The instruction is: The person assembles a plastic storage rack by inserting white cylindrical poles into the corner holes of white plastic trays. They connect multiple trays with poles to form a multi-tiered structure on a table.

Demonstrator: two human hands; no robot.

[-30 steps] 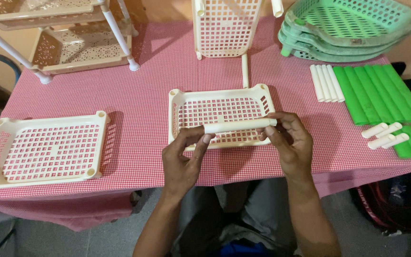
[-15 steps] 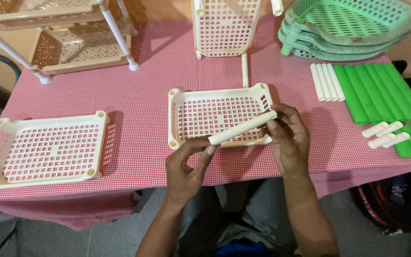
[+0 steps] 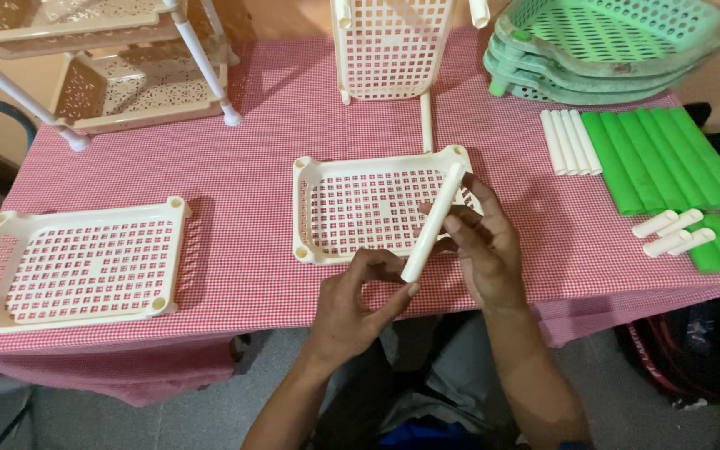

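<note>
I have swung the cream tube from lying level across the cream tray to a steep diagonal at the centre of the frame, its upper end over the tray's right rim. My right hand pinches its middle, while my left hand has slid down, thumb touching the lower tip. That tilt looks like lining an end up with a corner socket.

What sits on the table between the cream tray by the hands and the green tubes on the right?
In the head view, a row of white tubes lies between cream tray and green tubes, touching the green ones.
</note>
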